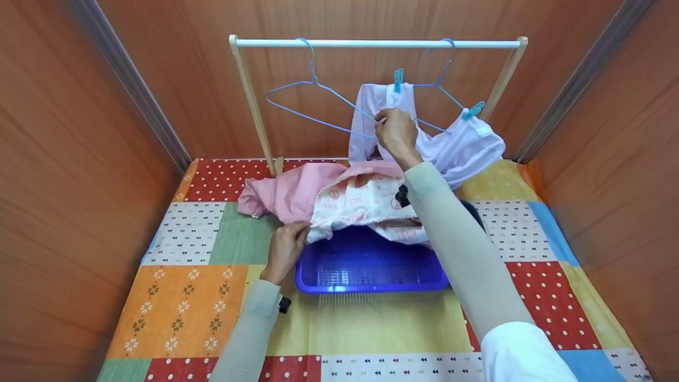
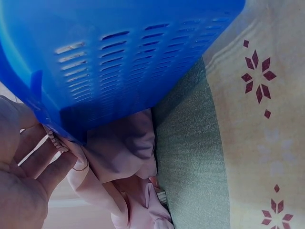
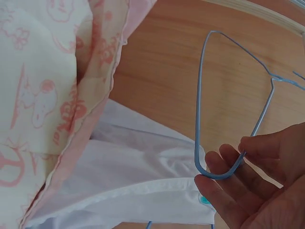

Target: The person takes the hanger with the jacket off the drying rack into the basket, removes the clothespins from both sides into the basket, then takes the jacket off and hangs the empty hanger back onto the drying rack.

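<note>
My right hand (image 1: 398, 132) pinches the lower right corner of a blue wire hanger (image 1: 315, 80), which hangs by its hook from a white rod; the right wrist view shows thumb and fingers around that bend. With my left hand (image 1: 286, 249) I pinch the edge of a pink garment (image 1: 297, 188) at the basket's left side. Its pale inside with pink print (image 1: 366, 199) is turned out over the far part of the blue basket (image 1: 371, 288). Close behind my right hand a white garment (image 1: 461, 148) hangs on a second hanger, held by turquoise clothespins (image 1: 398, 80).
A rack with a white rod (image 1: 366, 43) and wooden legs (image 1: 252, 106) stands at the back. Wood-look panels (image 1: 53, 212) close in both sides and the rear. A patchwork cloth (image 1: 180, 307) covers the surface. A dark object (image 1: 473, 212) partly shows behind my right forearm.
</note>
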`<control>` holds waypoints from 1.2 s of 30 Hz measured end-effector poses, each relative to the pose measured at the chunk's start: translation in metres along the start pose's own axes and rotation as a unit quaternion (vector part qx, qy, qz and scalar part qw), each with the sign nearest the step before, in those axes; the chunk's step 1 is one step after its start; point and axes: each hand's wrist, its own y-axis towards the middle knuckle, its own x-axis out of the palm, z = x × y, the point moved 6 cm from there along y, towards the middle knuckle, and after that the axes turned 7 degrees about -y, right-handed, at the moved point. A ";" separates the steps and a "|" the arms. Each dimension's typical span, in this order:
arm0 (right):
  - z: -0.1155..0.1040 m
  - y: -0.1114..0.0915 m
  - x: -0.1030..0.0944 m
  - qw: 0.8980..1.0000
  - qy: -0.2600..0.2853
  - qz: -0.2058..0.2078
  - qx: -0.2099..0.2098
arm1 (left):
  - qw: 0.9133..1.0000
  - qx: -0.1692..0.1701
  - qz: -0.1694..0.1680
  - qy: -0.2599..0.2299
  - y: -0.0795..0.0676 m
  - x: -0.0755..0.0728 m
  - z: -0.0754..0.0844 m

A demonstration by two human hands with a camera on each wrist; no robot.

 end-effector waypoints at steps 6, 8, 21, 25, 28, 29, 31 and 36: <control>0.004 -0.005 -0.006 1.000 0.007 -0.001 -0.005 | 1.000 0.003 0.002 0.003 -0.001 -0.001 0.002; 0.005 -0.008 -0.008 1.000 0.008 -0.001 -0.010 | 1.000 0.000 0.000 0.003 -0.002 0.000 0.002; 0.034 -0.049 -0.024 0.995 0.038 0.052 -0.082 | 1.000 -0.014 -0.008 0.005 0.000 -0.001 0.002; 0.048 -0.065 -0.029 0.991 0.052 0.061 -0.103 | 1.000 -0.010 -0.006 0.007 0.000 -0.002 0.002; 0.058 -0.076 -0.033 0.990 0.062 0.064 -0.112 | 1.000 -0.008 -0.003 0.006 0.000 -0.002 0.002; 0.062 -0.080 -0.034 0.989 0.066 0.066 -0.115 | 1.000 -0.006 -0.001 0.007 0.000 -0.002 0.002; 0.069 -0.087 -0.036 0.987 0.077 0.069 -0.121 | 1.000 -0.002 0.002 0.006 -0.001 -0.002 0.002; 0.085 -0.104 -0.035 0.985 0.086 0.064 -0.135 | 1.000 0.004 0.004 0.004 -0.001 -0.002 0.002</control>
